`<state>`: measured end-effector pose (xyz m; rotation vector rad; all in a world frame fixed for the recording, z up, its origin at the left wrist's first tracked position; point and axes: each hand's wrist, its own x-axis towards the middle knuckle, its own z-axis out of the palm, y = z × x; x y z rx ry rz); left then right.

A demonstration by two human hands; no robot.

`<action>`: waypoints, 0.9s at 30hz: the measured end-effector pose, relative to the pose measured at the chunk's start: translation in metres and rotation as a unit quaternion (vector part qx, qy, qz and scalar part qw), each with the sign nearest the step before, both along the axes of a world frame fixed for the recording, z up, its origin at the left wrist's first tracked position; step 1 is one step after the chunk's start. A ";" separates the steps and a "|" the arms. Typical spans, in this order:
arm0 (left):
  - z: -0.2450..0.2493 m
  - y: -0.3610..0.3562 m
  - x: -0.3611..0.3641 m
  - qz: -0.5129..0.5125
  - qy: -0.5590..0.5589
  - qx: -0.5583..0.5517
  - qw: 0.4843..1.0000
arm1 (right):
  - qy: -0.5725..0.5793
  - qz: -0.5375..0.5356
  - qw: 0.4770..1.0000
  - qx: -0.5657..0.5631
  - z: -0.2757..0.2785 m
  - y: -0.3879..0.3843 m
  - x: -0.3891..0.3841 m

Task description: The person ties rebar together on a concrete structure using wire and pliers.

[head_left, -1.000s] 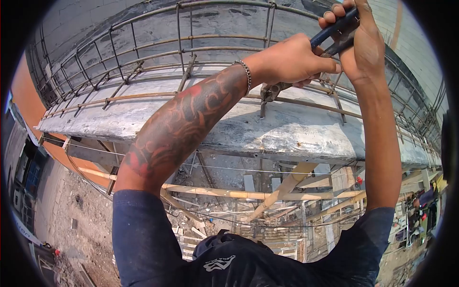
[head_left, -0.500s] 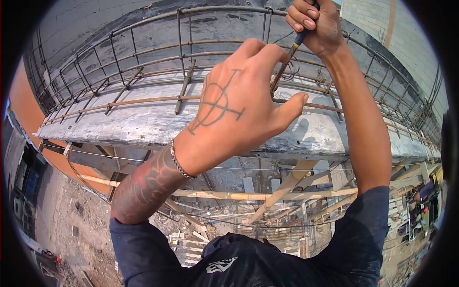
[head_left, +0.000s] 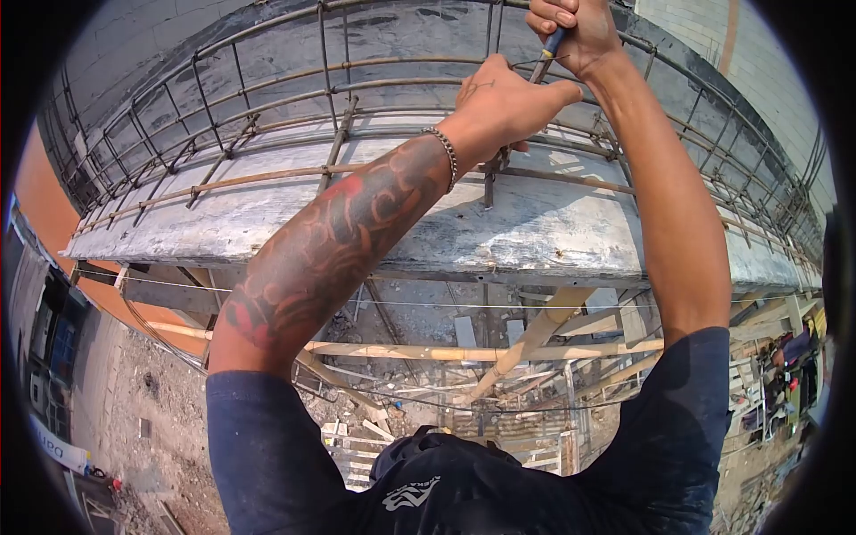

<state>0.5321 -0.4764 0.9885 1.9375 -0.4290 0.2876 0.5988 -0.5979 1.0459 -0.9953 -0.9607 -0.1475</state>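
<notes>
My right hand (head_left: pixel 575 36) is at the top, fingers wrapped round the blue-and-yellow grip of a metal hand tool (head_left: pixel 553 43). The tool's shaft points down toward the rebar cage (head_left: pixel 330 89) and passes behind my left hand (head_left: pixel 517 100). That hand reaches in at the cage, thumb stretched out to the right and the other fingers curled underneath, mostly hidden. What they hold cannot be made out. A thin wire end (head_left: pixel 560 58) shows beside the tool. Below my left hand, a short bar (head_left: pixel 489 189) sticks out over the grey concrete ledge (head_left: pixel 562 234).
Dark grey wall stands behind the cage. A taut white string (head_left: pixel 428 304) runs below the ledge. Bamboo poles (head_left: pixel 419 352) cross under it, over rubble-strewn ground (head_left: pixel 169 401) far below. Other items and cloth-like objects lie at the lower right.
My left hand has moved up and away to the cage, fingers now curled near the bars. My right hand and the tool have shifted slightly left.
</notes>
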 end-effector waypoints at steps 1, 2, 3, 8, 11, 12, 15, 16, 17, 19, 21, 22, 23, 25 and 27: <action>-0.002 0.001 0.001 -0.006 -0.002 -0.019 1.000 | 0.002 -0.004 1.000 -0.004 0.000 0.003 -0.002; -0.005 0.001 0.001 -0.006 0.000 -0.017 1.000 | 0.004 -0.008 1.000 -0.007 0.000 0.003 -0.006; -0.006 0.002 0.000 -0.033 0.017 -0.044 0.998 | 0.003 -0.013 1.000 -0.009 0.000 0.008 -0.009; -0.002 0.007 0.004 -0.116 0.069 -0.085 0.987 | -0.028 -0.035 0.998 -0.034 0.014 0.044 -0.060; -0.005 -0.004 0.000 0.003 -0.025 -0.043 0.999 | -0.035 -0.056 0.996 -0.055 0.014 0.049 -0.079; -0.005 -0.007 -0.001 0.000 -0.022 -0.046 0.999 | -0.032 -0.063 0.996 -0.061 0.013 0.054 -0.079; -0.017 -0.014 0.003 0.149 -0.180 -0.014 0.972 | -0.004 -0.081 0.994 -0.070 0.015 0.053 -0.056; -0.020 -0.012 0.002 0.146 -0.173 -0.007 0.974 | 0.006 -0.086 0.994 -0.069 0.021 0.058 -0.039; -0.020 -0.006 0.000 0.163 -0.186 -0.012 0.969 | 0.014 -0.092 0.993 -0.066 0.013 0.061 -0.043; -0.016 0.012 -0.003 0.153 -0.187 -0.025 0.970 | 0.019 -0.105 0.992 -0.068 0.015 0.068 -0.041; 0.008 0.041 -0.024 0.083 -0.142 0.073 0.984 | 0.016 -0.114 0.990 -0.083 0.018 0.056 -0.048; 0.015 0.053 -0.030 0.008 -0.092 0.178 0.980 | 0.017 -0.119 0.989 -0.086 0.021 0.050 -0.045; 0.016 0.059 -0.023 0.014 -0.143 0.168 0.975 | 0.016 -0.126 0.988 -0.090 0.020 0.045 -0.050; 0.022 0.066 -0.006 -0.110 -0.183 0.121 0.969 | 0.007 -0.135 0.985 -0.108 0.029 0.025 -0.062; 0.025 0.060 0.009 -0.176 -0.192 0.084 0.962 | 0.004 -0.143 0.983 -0.118 0.035 0.021 -0.062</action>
